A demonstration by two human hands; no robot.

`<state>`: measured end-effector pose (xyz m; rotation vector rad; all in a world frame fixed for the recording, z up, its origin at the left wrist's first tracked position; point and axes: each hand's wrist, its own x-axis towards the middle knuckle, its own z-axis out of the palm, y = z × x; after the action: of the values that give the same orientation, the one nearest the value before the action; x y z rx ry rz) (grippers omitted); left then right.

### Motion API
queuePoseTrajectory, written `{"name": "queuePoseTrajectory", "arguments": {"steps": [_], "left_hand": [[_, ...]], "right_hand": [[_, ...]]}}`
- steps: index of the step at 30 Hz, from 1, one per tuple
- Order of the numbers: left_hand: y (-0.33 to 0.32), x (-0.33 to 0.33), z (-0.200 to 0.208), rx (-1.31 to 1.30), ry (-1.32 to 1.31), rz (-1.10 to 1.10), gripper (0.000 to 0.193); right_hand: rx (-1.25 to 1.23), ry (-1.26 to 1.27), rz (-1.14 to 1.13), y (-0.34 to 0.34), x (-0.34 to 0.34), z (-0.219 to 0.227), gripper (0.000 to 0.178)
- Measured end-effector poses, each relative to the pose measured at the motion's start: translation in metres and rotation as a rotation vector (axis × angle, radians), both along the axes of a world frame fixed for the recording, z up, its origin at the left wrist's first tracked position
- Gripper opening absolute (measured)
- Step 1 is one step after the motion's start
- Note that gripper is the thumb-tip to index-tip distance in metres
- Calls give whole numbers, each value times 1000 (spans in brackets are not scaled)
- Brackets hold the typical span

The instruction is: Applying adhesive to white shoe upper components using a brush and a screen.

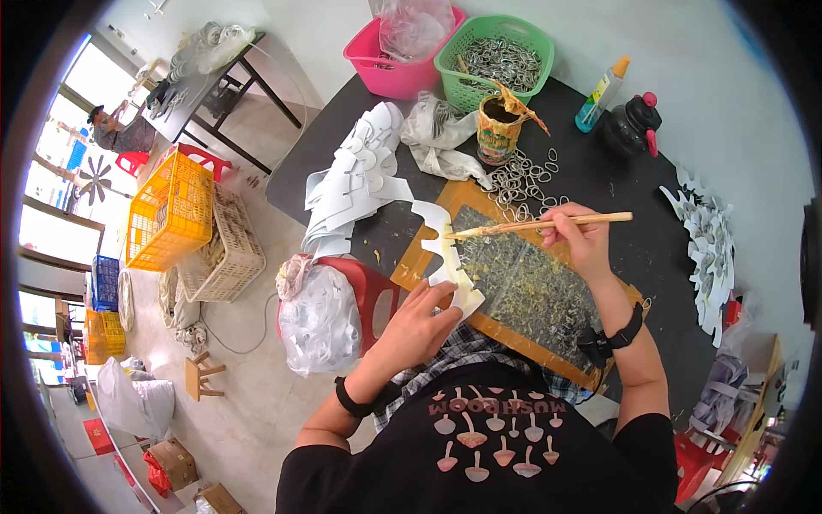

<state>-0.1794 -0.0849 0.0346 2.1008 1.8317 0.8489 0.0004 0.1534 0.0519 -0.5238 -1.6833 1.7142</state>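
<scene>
From where I stand, the person has a white cut strip (439, 221) with notched edges lying on the near-left part of a tape-edged board (531, 278), which sits on the dark counter (591, 176). The right hand (575, 242) has its fingers closed around a thin wooden stick (604, 218), held much like a pen, its smeared tip touching the strip about midway along. A yellowish smear runs down the strip's lower half. The left hand (418, 324) is at the strip's near end, fingers partly bent and touching it; I can't tell whether they pinch it or only press it down. Past the board, loose metal rings (524, 182) lie scattered beside a messy tin (498, 141), with brown gunk over its rim. Behind that stand a green basket (548, 67) full of rings and a pink basket (361, 56) with a clear bag (415, 30) in it. A pile of white pieces (360, 171) leans across the left of the counter, and more cut shapes (706, 248) lie at its right edge. A red stool (377, 287) beside the counter bears a stuffed plastic bag (318, 321).
</scene>
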Motion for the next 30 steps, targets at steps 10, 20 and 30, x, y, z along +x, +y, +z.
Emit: {"name": "queuePoseTrajectory", "arguments": {"steps": [10,20,30], "left_hand": [[2,-8,-2,88,-280,147,32],[73,-54,-39,129,67,443,38],[76,-57,-48,140,-115,364,43]], "right_hand": [[104,-110,-4,-14,-22,-3,15],[249,-57,-149,-19,-24,3,13],[768,25,-425,11,-36,94,6]]}}
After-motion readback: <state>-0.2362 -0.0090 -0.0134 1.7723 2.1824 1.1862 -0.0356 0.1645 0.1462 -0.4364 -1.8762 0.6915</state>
